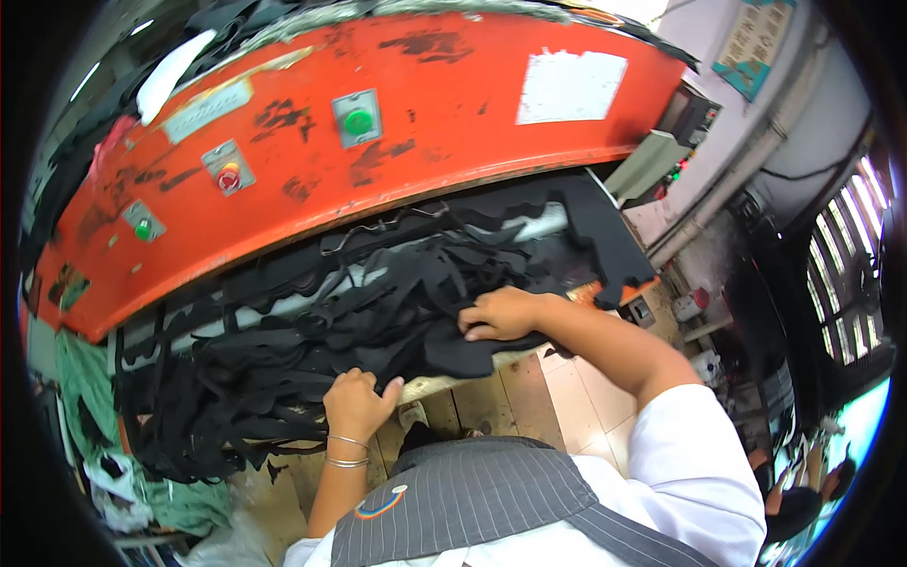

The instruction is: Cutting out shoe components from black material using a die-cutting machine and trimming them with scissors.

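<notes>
A tangled heap of black strips of soft sheet material (312, 350) covers the front of the machine bed. My left hand (359, 404) rests at the heap's near edge, thumb spread away from the fingers, whose tips are lost among the strips. Two thin bangles circle that wrist. Farther right, my right hand (503, 314) reaches over the heap with fingers curled against the black material. Just below it lies a broader, smooth black piece (460, 348) with a curved outline. Behind the heap, a black cut-out sheet (576, 231) with wavy edges lies on the bed.
A worn red machine beam (435, 94) spans the far side, bearing green buttons (358, 121) and a red one (229, 178). A control box (675, 142) stands far right. Green cloth (85, 378) and plastic bags (118, 491) sit at left. Other people (803, 501) appear lower right.
</notes>
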`<state>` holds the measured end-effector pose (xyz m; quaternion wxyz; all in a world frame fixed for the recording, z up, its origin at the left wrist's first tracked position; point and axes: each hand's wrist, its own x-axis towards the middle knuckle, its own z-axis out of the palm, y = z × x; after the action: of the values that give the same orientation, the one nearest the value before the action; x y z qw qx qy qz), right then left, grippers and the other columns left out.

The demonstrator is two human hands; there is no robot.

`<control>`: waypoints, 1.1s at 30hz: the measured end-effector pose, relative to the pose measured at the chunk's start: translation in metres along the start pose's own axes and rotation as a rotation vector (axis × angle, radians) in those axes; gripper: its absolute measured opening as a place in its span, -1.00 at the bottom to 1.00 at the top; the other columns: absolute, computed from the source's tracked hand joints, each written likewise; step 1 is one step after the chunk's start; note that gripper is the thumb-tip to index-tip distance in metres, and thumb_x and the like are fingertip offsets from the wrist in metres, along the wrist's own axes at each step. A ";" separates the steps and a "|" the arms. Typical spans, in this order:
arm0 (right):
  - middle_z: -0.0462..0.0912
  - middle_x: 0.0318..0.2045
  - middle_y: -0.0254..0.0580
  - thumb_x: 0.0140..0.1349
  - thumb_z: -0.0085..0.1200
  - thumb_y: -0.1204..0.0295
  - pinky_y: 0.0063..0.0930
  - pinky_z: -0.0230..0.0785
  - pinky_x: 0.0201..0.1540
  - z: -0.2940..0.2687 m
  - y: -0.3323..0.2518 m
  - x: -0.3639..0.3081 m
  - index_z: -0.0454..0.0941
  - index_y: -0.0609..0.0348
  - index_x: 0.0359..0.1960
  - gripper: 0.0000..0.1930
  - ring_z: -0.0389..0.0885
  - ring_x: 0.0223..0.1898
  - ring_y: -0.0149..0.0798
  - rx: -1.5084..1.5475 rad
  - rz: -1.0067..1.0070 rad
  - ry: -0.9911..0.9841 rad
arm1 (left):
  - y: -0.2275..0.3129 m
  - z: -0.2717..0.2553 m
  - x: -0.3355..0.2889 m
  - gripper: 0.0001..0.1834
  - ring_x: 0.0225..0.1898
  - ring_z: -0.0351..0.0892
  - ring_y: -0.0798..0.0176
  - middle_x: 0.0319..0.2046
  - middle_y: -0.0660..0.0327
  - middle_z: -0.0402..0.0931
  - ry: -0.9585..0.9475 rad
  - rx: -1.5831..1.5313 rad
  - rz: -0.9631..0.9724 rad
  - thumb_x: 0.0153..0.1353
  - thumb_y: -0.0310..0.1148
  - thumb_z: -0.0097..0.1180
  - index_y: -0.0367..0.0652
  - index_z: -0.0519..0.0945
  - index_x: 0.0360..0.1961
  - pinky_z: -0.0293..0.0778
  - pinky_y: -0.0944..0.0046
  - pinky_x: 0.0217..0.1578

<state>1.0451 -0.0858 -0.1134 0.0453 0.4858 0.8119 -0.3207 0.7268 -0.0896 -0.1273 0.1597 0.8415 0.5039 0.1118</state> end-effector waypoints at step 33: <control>0.52 -0.62 -0.02 0.11 0.23 0.16 -0.31 0.35 -0.33 -0.142 -0.044 0.061 0.59 0.38 -0.39 -0.59 0.49 -0.50 -0.21 0.069 0.176 0.110 | -0.019 0.045 0.060 -0.61 -0.10 0.44 0.18 -0.18 0.27 0.49 0.336 0.040 0.079 0.19 -0.14 0.11 -0.05 0.59 0.00 0.31 0.12 -0.02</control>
<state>1.0116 0.0264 -0.0038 0.0120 0.5732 0.7558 -0.3164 0.7547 -0.0354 -0.1741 0.0520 0.8330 0.4923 0.2469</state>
